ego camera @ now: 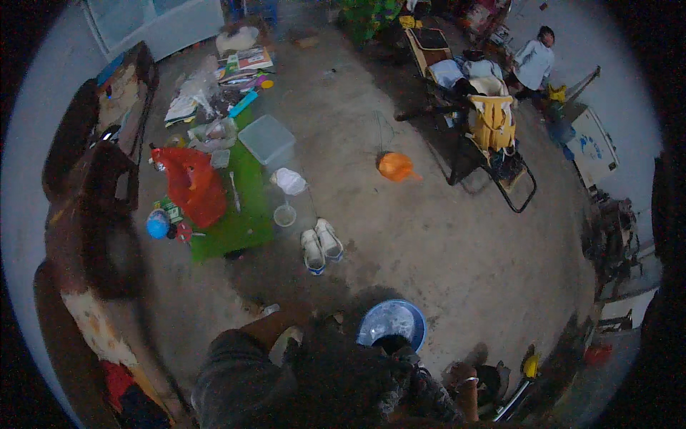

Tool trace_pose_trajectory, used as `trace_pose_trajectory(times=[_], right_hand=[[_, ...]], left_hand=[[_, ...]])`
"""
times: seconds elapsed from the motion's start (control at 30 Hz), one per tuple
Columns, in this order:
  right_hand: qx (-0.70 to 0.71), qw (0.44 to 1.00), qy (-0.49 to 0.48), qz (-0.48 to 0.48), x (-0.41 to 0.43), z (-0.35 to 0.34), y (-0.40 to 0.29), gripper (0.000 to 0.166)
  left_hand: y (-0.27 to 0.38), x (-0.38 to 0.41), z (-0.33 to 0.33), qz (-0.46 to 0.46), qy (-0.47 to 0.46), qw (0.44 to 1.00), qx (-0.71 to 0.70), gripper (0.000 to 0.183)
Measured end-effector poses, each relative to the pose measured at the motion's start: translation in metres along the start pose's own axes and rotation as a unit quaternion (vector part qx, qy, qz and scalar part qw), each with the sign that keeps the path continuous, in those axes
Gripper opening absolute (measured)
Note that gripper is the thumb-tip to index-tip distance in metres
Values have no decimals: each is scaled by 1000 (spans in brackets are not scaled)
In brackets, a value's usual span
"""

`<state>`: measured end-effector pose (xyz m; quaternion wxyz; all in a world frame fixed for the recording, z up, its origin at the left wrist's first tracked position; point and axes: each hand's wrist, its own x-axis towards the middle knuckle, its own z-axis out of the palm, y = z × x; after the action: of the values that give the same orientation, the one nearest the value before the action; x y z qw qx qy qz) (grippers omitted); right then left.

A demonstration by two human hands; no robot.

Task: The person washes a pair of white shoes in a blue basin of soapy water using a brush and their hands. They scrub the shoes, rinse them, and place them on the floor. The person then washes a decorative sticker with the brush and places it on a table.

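Note:
A blue plastic basin (418, 315) stands on the concrete floor just in front of my dark clothing, with whitish, foam-like contents. A dark shape covers its near edge. My right hand (461, 371) is dim and blurred beyond a wrist with a light bangle, low on the right. Whether it holds anything cannot be made out. Nearby leans a tool with a metal handle and a yellow end (530, 367). Left of the basin, a bare limb (276, 325) reaches out of dark cloth; its end, possibly my left hand, is lost in shadow. A small whitish object (271, 309) lies beside it.
White shoes (321, 246) sit ahead. A green mat (252, 230) bears a red bag (195, 187) and a clear plastic box (267, 139). An orange item (396, 167) lies mid-floor. Right stands a folding chair (522, 206) with a yellow bag (492, 126); a person (533, 61) is beyond.

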<state>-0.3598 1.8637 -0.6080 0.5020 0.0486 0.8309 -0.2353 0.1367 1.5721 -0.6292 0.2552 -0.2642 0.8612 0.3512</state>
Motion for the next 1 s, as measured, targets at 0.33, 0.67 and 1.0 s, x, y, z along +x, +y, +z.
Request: trace_pose_trajectory(times=[0.33,0.67,1.0], right_hand=[[-56,998,-21,-11,20,-4,-99,34],[-59,996,-61,-9,92,-4,-265,33],[-494,860,81,-103,285,-177,-354,35]], left_hand=[[-44,24,87,-167,144,968,-117,36],[-28,84,24,-265,149,943,-137,25],[59,244,-266,-131,260,950,-115,30]])
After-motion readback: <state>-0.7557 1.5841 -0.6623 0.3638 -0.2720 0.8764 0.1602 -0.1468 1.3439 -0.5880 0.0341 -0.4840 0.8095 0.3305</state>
